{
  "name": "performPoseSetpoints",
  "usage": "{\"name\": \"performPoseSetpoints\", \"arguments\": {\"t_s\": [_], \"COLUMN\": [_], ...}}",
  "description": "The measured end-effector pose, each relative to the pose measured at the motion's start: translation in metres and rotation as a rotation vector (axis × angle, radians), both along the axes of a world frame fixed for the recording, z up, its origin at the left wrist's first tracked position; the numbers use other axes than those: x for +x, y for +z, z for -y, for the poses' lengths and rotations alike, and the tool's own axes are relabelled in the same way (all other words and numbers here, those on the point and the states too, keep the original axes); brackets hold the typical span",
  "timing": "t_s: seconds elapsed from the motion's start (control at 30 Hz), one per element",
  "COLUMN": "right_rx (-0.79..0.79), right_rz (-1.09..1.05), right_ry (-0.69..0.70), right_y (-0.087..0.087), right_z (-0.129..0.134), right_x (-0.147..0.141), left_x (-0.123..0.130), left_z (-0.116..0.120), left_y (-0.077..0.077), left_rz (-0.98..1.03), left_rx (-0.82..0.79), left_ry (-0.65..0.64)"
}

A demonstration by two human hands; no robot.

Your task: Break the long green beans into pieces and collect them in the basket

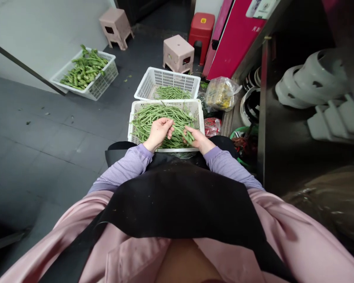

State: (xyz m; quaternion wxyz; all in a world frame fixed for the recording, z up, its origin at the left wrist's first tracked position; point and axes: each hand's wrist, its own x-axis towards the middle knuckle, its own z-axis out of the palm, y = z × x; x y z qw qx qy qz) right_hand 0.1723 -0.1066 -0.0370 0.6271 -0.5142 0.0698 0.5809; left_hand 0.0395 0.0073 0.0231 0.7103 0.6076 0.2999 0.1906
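A white plastic basket [203, 118] full of long green beans [153, 114] stands close in front of my body. Over its left half, my left hand [161, 133] pinches thumb and fingers together at the tip of a bean. My right hand [195, 138], above the basket's right side, has its fingers wrapped round a small bunch of green beans [188, 136]. Directly behind, a second white basket [144, 84] holds a smaller heap of green beans [172, 92].
A basket of thicker green vegetables [85, 70] is at the left. Behind are two pale stools [178, 51] and a red stool [203, 29]. Bagged yellow produce [221, 94], a red bag [212, 127] and a metal shelf [262, 118] with grey containers stand at the right.
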Motion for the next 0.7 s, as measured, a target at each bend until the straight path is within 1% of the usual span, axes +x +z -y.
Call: {"name": "performPoseSetpoints", "arguments": {"t_s": [0.07, 0.1, 0.17, 0.23, 0.27, 0.33, 0.37, 0.43, 0.47, 0.5, 0.53, 0.57, 0.6, 0.63, 0.7], "right_rx": [0.044, 0.064, 0.1, 0.11, 0.101, 0.066, 0.041, -0.022, -0.041, -0.038, -0.01, 0.04, 0.098, 0.147, 0.189], "right_rz": [-0.067, -0.097, -0.14, -0.15, -0.141, -0.101, -0.074, -0.021, 0.001, 0.02, 0.041, 0.065, 0.093, 0.121, 0.169], "right_ry": [0.17, 0.223, 0.295, 0.321, 0.301, 0.182, 0.094, -0.054, -0.086, -0.087, -0.062, -0.02, 0.029, 0.08, 0.19], "right_y": [0.005, 0.008, 0.012, 0.014, 0.014, 0.011, 0.01, 0.006, 0.005, 0.005, 0.005, 0.005, 0.006, 0.007, 0.007], "right_z": [0.002, 0.003, 0.006, 0.007, 0.007, 0.005, 0.003, 0.001, 0.001, 0.001, 0.002, 0.003, 0.005, 0.007, 0.011], "right_x": [-0.01, -0.015, -0.019, -0.018, -0.017, -0.013, -0.011, -0.008, -0.006, -0.005, -0.004, -0.004, -0.005, -0.006, -0.01], "left_x": [0.007, 0.009, 0.012, 0.012, 0.011, 0.008, 0.007, 0.003, 0.003, 0.002, 0.002, 0.003, 0.003, 0.004, 0.006], "left_z": [-0.006, -0.01, -0.016, -0.019, -0.018, -0.012, -0.008, 0.002, 0.005, 0.007, 0.007, 0.005, 0.001, -0.004, -0.015], "left_y": [-0.009, -0.014, -0.023, -0.028, -0.029, -0.028, -0.026, -0.021, -0.019, -0.018, -0.018, -0.019, -0.021, -0.023, -0.028], "left_rz": [-0.03, -0.046, -0.072, -0.077, -0.073, -0.057, -0.05, -0.043, -0.048, -0.061, -0.081, -0.109, -0.145, -0.182, -0.219], "left_rx": [-0.077, -0.101, -0.139, -0.177, -0.185, -0.139, -0.078, 0.089, 0.163, 0.209, 0.219, 0.19, 0.125, 0.035, -0.149], "left_ry": [0.04, 0.075, 0.12, 0.13, 0.131, 0.133, 0.12, 0.048, 0.004, -0.028, -0.038, -0.027, -0.013, -0.009, -0.037]}}
